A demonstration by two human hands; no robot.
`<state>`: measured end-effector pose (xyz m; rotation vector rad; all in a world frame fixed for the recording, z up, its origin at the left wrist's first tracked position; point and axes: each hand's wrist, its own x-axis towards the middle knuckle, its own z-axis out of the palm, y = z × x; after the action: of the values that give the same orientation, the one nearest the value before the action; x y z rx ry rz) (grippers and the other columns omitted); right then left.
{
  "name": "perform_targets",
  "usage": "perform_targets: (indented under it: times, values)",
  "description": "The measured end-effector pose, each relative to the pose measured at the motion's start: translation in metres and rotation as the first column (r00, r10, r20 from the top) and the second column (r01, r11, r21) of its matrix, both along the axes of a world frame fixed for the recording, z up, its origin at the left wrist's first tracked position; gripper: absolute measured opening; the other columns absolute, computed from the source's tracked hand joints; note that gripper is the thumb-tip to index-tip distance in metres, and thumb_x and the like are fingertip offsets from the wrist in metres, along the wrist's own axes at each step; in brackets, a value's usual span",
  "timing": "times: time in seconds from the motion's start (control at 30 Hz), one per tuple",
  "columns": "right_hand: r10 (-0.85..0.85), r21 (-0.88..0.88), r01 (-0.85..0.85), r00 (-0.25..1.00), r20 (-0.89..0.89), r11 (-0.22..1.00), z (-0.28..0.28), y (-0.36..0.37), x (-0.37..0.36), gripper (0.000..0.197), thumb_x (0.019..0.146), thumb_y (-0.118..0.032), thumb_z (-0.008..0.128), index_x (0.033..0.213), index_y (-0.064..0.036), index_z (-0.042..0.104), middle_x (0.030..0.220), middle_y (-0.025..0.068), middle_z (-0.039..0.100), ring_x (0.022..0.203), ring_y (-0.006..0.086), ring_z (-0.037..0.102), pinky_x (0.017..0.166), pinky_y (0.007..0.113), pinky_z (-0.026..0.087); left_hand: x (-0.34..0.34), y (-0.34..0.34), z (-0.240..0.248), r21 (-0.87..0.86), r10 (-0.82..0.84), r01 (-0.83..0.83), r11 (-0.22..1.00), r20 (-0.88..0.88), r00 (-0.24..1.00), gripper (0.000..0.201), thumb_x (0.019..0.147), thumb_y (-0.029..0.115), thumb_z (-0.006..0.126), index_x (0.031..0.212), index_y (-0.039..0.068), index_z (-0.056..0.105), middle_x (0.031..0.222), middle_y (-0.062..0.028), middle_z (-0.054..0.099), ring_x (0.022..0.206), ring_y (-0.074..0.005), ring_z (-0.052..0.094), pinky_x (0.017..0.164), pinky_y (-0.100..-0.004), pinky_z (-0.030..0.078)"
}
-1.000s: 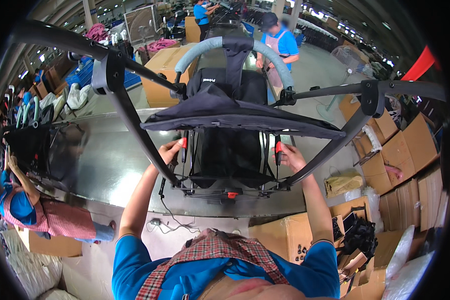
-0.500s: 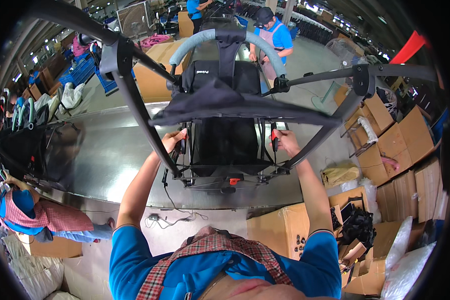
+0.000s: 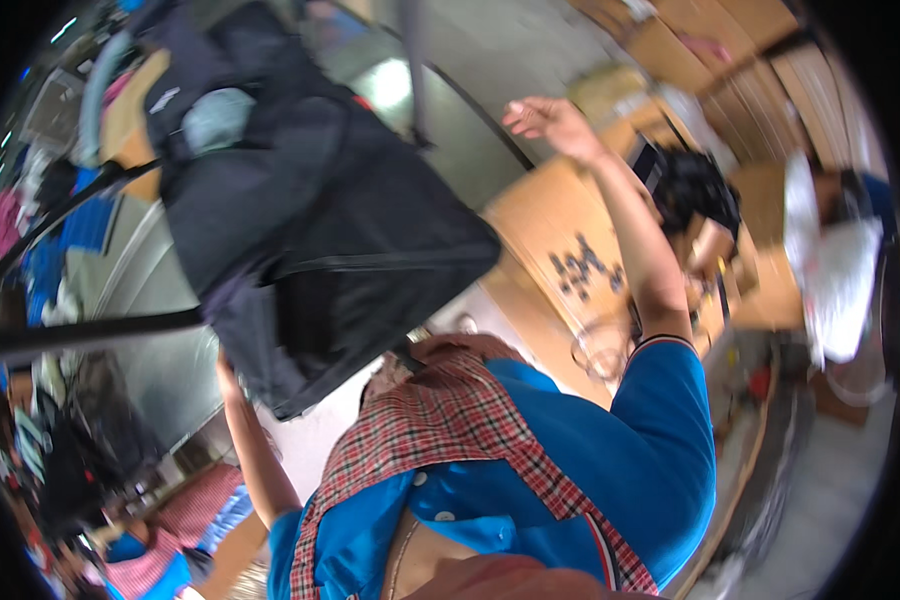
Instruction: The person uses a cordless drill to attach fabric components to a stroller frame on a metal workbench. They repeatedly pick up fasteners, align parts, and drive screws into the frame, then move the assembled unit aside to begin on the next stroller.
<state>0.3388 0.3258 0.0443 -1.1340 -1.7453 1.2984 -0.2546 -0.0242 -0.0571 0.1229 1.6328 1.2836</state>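
Note:
A stroller with a black fabric seat (image 3: 370, 215) is tilted on the metal table (image 3: 150, 275), filling the left and middle of the view. Its dark frame tube (image 3: 100, 330) runs out to the left. My left hand (image 3: 224, 368) is at the lower left edge of the black fabric; the fabric hides most of its fingers, so its grip does not show. Away from the stroller, my right hand (image 3: 555, 125) is raised over the near right side, fingers stretched out and holding nothing. Below it stands a cardboard box (image 3: 525, 215) with several small black parts (image 3: 580, 268) on top.
Beside my right forearm lies a heap of black parts (image 3: 695, 190) in an open carton. More cartons (image 3: 710, 40) and clear plastic wrap (image 3: 835, 300) line the right side. Another person in a checked apron (image 3: 185, 510) is at the lower left.
Both hands have left the red-and-black parts on the stroller's sides. My right hand has opened and swung right; the stroller now appears tilted and nearer. My view has turned to the right.

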Motion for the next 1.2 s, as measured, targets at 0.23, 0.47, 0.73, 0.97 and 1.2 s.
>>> perform_targets:
  times: [0.23,0.47,0.73,0.97,1.2]
  values:
    - [-0.093,0.11,0.025,0.741,0.666,0.994,-0.073,-0.134,0.173,0.018,0.09,-0.022,0.062,0.095,-0.0076,0.071,0.088,0.0097,0.072,0.08,0.0269,0.069,0.074,0.036,0.054,0.189,-0.039,0.035,-0.115,-0.457,0.524,0.844,0.359,0.814,0.051,0.094,0.041,0.06,0.131,0.006,0.054,0.101,-0.0073,0.061,0.077,-0.0151,0.055,0.067,-0.0279,0.047]
    - [-0.295,0.207,0.21,0.667,0.684,0.956,-0.124,-0.201,0.179,0.011,0.082,-0.014,0.07,0.092,-0.0088,0.071,0.091,0.0089,0.072,0.083,0.0259,0.07,0.076,0.037,0.055,0.254,0.042,0.035,0.162,-0.77,0.758,0.631,0.25,0.587,0.08,0.082,0.033,0.077,0.146,0.006,0.038,0.091,-0.0096,0.065,0.058,-0.0152,0.06,0.052,-0.0265,0.048]
    - [-0.341,0.109,0.326,0.846,0.411,0.939,-0.076,-0.189,0.15,0.007,0.087,-0.009,0.069,0.09,-0.0027,0.068,0.092,0.0072,0.07,0.079,0.0166,0.066,0.073,0.028,0.052,0.292,0.052,0.104,0.219,-0.887,0.874,0.433,0.275,0.371,0.1,0.076,0.028,0.082,0.157,0.01,0.025,0.098,-0.0116,0.063,0.068,-0.0169,0.06,0.065,-0.0296,0.049]
    - [0.329,0.015,-0.401,0.73,-0.599,0.916,0.062,-0.152,0.045,0.008,0.101,-0.007,0.053,0.106,-0.0007,0.055,0.099,0.0181,0.07,0.088,0.024,0.07,0.075,0.034,0.057,0.324,0.053,0.19,0.466,-0.927,0.865,0.187,-0.206,0.312,0.128,0.061,0.03,0.087,0.158,0.003,0.009,0.105,-0.0121,0.061,0.082,-0.0177,0.062,0.075,-0.028,0.048]
    - [0.496,0.002,-0.725,0.47,-0.73,0.689,0.101,-0.131,-0.029,0.014,0.101,-0.008,0.05,0.102,0.0061,0.049,0.097,0.0324,0.064,0.082,0.0347,0.072,0.075,0.04,0.061,0.309,0.029,0.214,0.605,-0.841,0.764,0.227,-0.274,0.466,0.114,0.069,0.013,0.087,0.159,0.01,0.016,0.121,-0.0078,0.057,0.088,-0.014,0.057,0.081,-0.0283,0.048]
